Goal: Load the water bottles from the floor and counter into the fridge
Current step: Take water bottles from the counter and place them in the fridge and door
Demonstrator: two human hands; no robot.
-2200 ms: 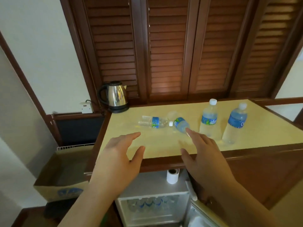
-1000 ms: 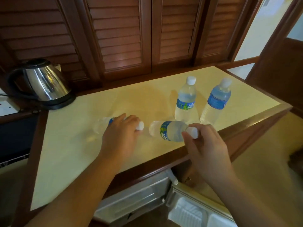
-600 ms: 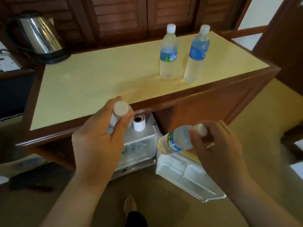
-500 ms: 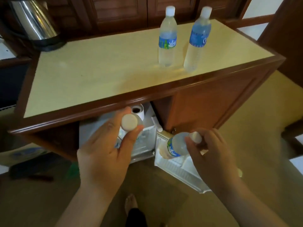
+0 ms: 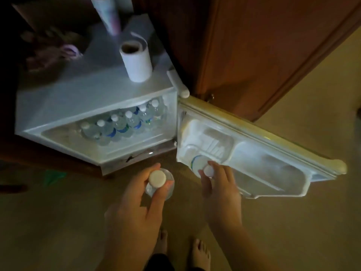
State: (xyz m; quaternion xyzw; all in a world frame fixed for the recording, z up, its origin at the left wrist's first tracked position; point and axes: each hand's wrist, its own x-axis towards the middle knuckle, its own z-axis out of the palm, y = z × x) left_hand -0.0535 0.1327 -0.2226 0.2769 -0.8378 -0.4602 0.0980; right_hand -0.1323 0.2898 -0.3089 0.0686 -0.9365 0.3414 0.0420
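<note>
I look straight down at a small white fridge (image 5: 93,94) with its door (image 5: 254,141) swung open to the right. Several water bottles (image 5: 125,124) stand in a row inside. My left hand (image 5: 136,208) grips a clear water bottle (image 5: 162,184) by its white cap, upright above the floor in front of the fridge. My right hand (image 5: 218,184) pinches the cap of a second bottle (image 5: 197,163) with a blue label, held at the lower left end of the door shelf.
A paper roll (image 5: 136,61) stands on the fridge top, with a taller tube (image 5: 109,14) behind it. A brown wooden cabinet panel (image 5: 254,45) rises behind the door. My bare feet (image 5: 199,253) are on the beige floor below.
My view has dropped from the counter to the fridge. Both hands have come down with their bottles, the right one reaching the door shelf. The counter and its two standing bottles are out of view.
</note>
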